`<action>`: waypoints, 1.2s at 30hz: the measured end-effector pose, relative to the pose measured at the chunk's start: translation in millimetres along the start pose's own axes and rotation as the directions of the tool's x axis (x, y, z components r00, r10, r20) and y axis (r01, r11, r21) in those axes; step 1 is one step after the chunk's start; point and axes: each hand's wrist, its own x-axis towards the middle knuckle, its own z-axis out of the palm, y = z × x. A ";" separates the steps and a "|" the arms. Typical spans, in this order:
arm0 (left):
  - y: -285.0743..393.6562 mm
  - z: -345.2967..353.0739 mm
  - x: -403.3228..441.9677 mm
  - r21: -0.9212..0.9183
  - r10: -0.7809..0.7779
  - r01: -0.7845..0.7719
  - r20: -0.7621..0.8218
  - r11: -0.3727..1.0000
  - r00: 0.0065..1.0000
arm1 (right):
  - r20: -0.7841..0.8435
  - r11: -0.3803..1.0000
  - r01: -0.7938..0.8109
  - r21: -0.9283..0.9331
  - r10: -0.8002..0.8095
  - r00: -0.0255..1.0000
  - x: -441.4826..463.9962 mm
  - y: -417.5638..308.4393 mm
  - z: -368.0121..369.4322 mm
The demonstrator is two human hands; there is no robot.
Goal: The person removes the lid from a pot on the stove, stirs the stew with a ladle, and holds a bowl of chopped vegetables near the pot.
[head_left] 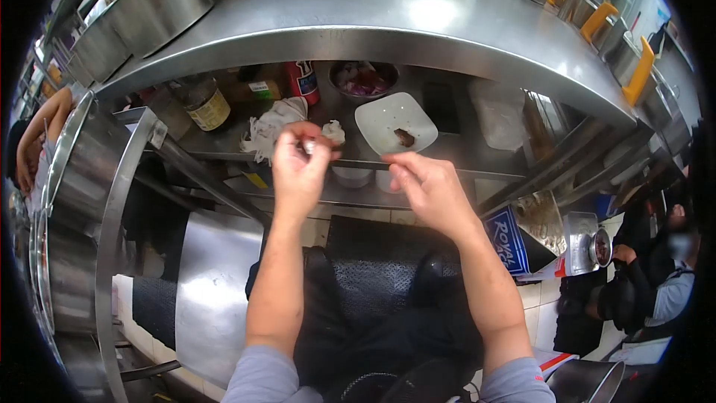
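My left hand (pixel 300 168) is raised in front of the lower shelf, its fingers curled closed around something small and whitish that I cannot make out. A crumpled white tissue (pixel 335 133) lies just beyond its fingertips, and a bunched white cloth (pixel 277 123) is behind it. At the near edge of a square white plate (pixel 373 121), my right hand (pixel 429 185) has thumb and index finger pinched together; whatever is between them is too small to tell. A dark brown scrap (pixel 403 137) and some crumbs sit on the plate.
Along the shelf stand a jar with a yellow label (pixel 207 110), a red bottle (pixel 303 82) and a metal bowl of purple pieces (pixel 363 80). The steel counter's edge (pixel 373 39) overhangs them. A co-worker (pixel 656 283) is low at the right; another person's arm (pixel 48 123) shows at left.
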 end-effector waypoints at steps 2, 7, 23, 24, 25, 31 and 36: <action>-4.6 -25.5 6.1 0.142 0.041 -0.033 -0.056 0.989 0.998 | -0.002 0.984 -0.173 0.036 0.173 0.985 0.8 8.7 -6.5; -13.0 -53.3 18.9 0.365 0.164 -0.089 -0.181 0.927 0.970 | -0.140 0.960 -0.259 -0.107 0.243 0.960 2.6 40.5 -23.9; 7.3 -64.1 21.3 0.205 0.082 -0.063 -0.087 0.977 0.993 | 0.114 0.570 -0.189 -0.799 0.453 0.884 77.7 102.1 0.1; 9.0 -65.9 21.5 0.207 0.085 -0.065 -0.090 0.976 0.992 | 0.128 0.553 -0.160 -0.817 0.446 0.886 79.3 106.8 3.4; 10.6 -66.9 21.2 0.208 0.073 -0.052 -0.098 0.977 0.992 | 0.142 0.536 -0.132 -0.834 0.439 0.887 80.2 111.7 6.0; 7.6 -73.9 22.3 0.243 0.091 -0.061 -0.114 0.968 0.989 | 0.117 0.604 -0.224 -0.765 0.472 0.874 81.9 108.2 11.7; 6.7 -74.3 23.9 0.296 0.092 -0.052 -0.123 0.954 0.988 | 0.130 0.660 -0.272 -0.701 0.492 0.861 88.2 97.0 13.5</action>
